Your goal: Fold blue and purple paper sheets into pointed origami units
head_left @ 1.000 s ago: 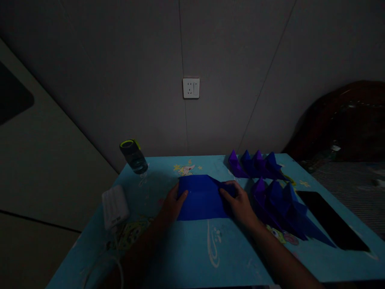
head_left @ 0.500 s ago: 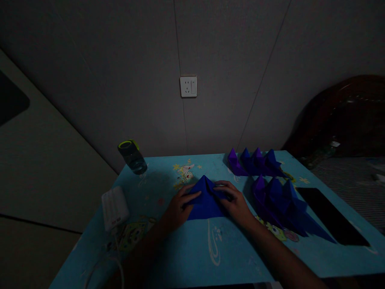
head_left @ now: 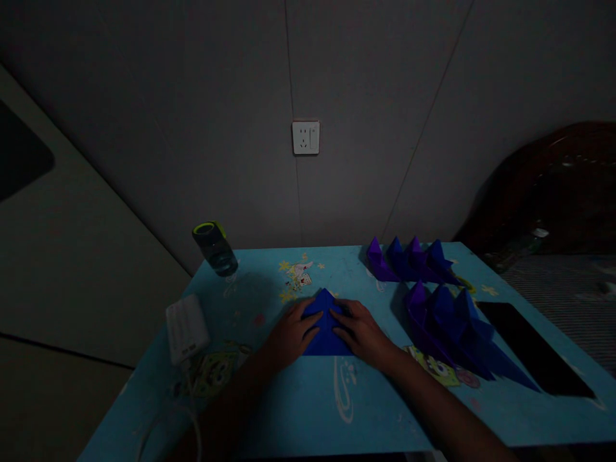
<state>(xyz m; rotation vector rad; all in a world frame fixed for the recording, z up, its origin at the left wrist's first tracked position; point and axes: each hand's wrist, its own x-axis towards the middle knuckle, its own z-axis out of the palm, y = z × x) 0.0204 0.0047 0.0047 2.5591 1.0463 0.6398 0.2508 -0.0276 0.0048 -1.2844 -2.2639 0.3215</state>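
A folded sheet of blue paper [head_left: 325, 340] lies on the table in front of me, its peak pointing away and a crease down the middle. My left hand [head_left: 291, 330] presses on its left side, fingers stretched out. On the right side rests my right hand [head_left: 362, 330], its fingers also spread over the paper. Parts of both side edges are hidden under the hands. Nearby on the right stand purple and blue folded paper boats: a back row [head_left: 409, 263] and a nearer group [head_left: 447, 327] nested together.
A dark flat slab [head_left: 534, 350] lies at the table's right. On the left are a water bottle [head_left: 216, 249] and a white power bank [head_left: 187, 330] with a cable. The patterned blue tablecloth [head_left: 380, 410] meets the wall, which has a socket [head_left: 306, 138].
The raised flap at the right of the paper now lies flat against the middle crease. My right hand has moved inward, and both hands press down on the paper.
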